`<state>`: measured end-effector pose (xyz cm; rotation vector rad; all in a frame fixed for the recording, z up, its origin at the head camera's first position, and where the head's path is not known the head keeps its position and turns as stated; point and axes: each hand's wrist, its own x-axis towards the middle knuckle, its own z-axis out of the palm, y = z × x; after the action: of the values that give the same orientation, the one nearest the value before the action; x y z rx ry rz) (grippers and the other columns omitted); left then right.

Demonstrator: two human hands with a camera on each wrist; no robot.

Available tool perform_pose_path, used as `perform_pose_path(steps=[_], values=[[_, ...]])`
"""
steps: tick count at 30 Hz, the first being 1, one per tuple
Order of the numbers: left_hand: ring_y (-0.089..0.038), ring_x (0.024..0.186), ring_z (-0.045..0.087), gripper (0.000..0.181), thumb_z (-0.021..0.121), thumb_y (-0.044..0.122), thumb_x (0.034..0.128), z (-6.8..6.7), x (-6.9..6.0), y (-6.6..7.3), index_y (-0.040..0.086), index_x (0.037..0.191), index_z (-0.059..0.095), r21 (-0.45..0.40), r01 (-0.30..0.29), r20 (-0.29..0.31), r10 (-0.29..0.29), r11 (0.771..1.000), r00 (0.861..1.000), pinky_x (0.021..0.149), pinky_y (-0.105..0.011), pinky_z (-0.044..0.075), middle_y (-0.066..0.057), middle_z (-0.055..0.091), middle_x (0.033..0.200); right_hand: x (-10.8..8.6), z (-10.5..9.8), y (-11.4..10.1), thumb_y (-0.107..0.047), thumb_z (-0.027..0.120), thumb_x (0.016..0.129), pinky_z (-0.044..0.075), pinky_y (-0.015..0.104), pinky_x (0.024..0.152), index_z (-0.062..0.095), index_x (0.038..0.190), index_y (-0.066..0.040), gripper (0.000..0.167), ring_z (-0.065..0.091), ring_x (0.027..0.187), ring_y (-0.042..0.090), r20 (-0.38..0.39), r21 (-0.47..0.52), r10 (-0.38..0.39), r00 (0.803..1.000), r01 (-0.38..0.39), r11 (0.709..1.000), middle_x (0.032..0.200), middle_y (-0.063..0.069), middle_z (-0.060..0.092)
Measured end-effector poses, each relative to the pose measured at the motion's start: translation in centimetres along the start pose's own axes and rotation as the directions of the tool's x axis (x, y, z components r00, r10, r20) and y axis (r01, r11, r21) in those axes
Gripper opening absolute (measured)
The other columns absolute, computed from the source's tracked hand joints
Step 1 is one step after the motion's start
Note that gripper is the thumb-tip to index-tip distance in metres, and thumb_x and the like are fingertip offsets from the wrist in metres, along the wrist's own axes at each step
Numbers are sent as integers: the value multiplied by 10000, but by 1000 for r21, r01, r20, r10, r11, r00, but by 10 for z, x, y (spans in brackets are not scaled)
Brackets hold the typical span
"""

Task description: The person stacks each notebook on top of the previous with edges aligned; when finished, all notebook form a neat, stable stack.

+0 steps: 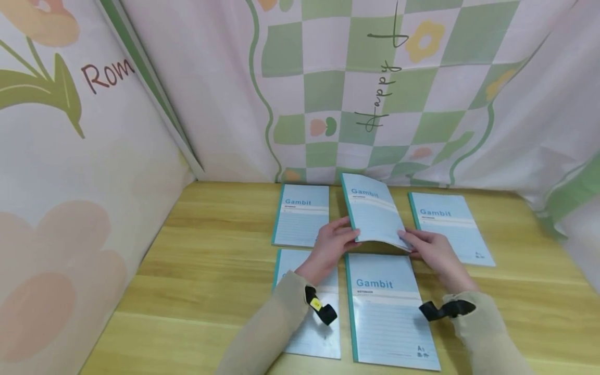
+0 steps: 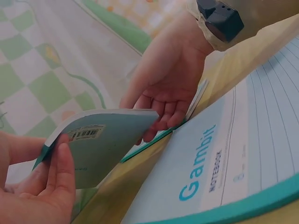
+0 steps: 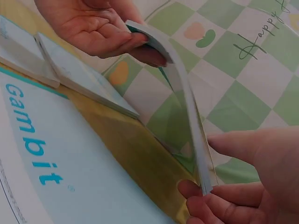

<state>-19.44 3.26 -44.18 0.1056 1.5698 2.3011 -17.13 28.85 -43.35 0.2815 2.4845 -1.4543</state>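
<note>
Both hands hold a light-blue Gambit notebook off the table, tilted and bowed between them. My left hand pinches its lower left corner by the teal spine, thumb on the cover. At the opposite lower corner, the right hand grips the page edge between thumb and fingers. The left wrist view shows the underside of the held notebook, with a barcode label. Seen from the right wrist, the notebook appears edge-on and curved. Directly below lies a larger Gambit notebook, flat on the table.
Another notebook lies at the back left, and one more at the back right. A front-left notebook is partly covered by the left forearm. Behind the wooden table hangs a checkered curtain.
</note>
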Motion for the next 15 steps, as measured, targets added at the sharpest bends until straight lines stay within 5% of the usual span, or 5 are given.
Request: perform_pose_path(steps=[5,15], values=[[-235,973,696,558,692,80,978,-9,-6,4,17,1487,472,96,7,22,-9,995,1000,898,-336,569,-75,706,1127,-2,-2,0,-666,604,929,444,451,1008,325,1568,7,969,605,1098,284,36,20,4,999,-4,1000,1470,256,482],[-182,994,694,497,710,128,975,-31,-18,5,61,1440,547,285,12,23,-19,959,1000,878,-322,575,-33,717,1111,-4,7,0,-584,676,929,481,318,844,376,1547,5,905,569,1035,252,65,-15,-29,997,30,999,1395,203,574]])
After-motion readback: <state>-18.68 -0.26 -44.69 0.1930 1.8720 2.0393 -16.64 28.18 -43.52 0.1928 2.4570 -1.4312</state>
